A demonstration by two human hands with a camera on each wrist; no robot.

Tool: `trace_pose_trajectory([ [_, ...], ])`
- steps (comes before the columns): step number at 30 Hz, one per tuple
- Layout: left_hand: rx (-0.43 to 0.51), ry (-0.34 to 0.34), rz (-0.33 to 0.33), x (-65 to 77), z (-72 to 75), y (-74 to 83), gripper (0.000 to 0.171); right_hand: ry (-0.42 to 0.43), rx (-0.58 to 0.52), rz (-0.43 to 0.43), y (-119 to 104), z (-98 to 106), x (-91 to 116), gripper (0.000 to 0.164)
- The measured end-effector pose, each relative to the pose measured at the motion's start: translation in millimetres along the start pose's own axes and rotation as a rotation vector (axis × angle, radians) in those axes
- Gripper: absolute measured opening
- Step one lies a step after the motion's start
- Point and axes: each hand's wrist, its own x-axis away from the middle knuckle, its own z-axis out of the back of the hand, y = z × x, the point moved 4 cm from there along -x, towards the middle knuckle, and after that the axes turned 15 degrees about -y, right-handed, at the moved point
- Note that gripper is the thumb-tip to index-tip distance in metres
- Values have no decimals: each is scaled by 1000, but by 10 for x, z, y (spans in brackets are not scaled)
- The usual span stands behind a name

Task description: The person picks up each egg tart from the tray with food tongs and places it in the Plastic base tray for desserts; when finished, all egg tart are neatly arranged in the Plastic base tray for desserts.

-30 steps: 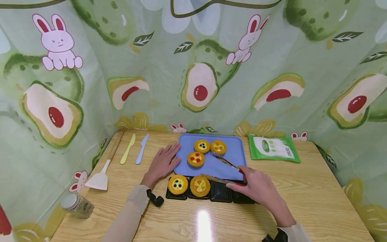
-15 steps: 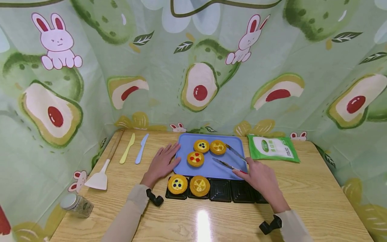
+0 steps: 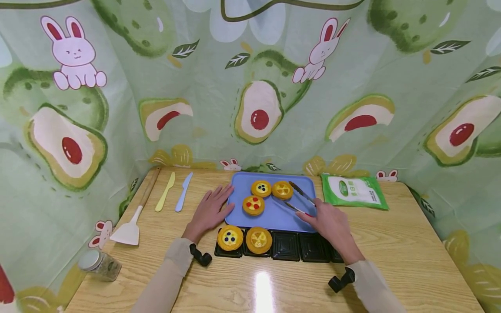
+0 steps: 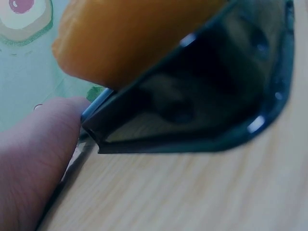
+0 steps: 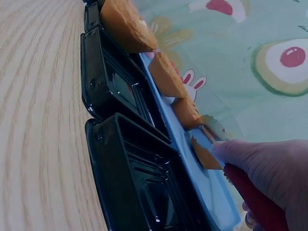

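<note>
My right hand [image 3: 332, 224] holds a pair of metal tongs [image 3: 301, 191] with red handles. The spread tongs reach over the blue tray [image 3: 275, 224], one arm at the right side of a tart with yellow wedges [image 3: 282, 190], the other at its lower left. Beside that tart lie a blueberry-topped tart [image 3: 261, 189] and a red-topped tart [image 3: 253, 205]. Fingers extended, my left hand [image 3: 213, 208] rests at the tray's left edge. In the left wrist view its thumb [image 4: 43, 154] shows next to a black container [image 4: 192, 115].
Along the tray's near side runs a row of black containers [image 3: 285, 247]; two hold tarts, one blueberry-topped [image 3: 229, 238], one wedge-topped [image 3: 258, 240]. A green-white packet [image 3: 354, 191] lies right. Left are a spatula [image 3: 127, 232], yellow knife [image 3: 165, 192], blue knife [image 3: 184, 192] and jar [image 3: 99, 265].
My right hand has moved farther over the tray, away from the black containers. The tongs have shifted from beside the wedge-topped tart to either side of it. My left hand stays put.
</note>
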Motion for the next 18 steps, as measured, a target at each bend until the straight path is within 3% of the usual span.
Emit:
trace_pose_trajectory([
  [8,1,5,-3,-14,-22,-16,67,-10,-10,-24,-7,-58,-66,77],
  [18,5,8,-2,-1,4,2,68,-8,-19,-18,-6,-97,-105,67],
])
